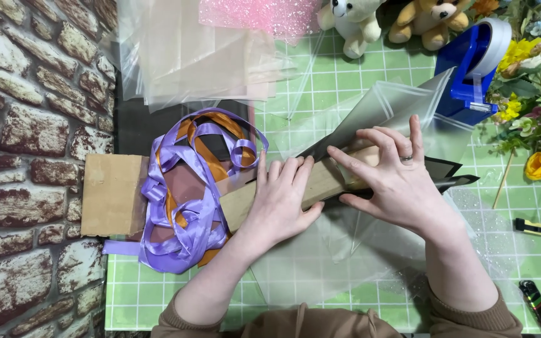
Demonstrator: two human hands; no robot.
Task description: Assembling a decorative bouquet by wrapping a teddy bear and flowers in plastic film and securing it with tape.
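Both hands press flat, fingers spread, on a long tan wooden board (320, 181) at bench centre: left hand (280, 200), right hand (396, 181). The clear cellophane sheet (383, 106) around it looks light and slippery; the stiff board offers the firmest hold along its edges.

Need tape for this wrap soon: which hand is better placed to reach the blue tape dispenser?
Right, probably. The right hand lies flat on the dark wrap, on the same side as the dispenser up at the far right. The left hand presses the wooden block nearer the ribbons and would have to cross over.
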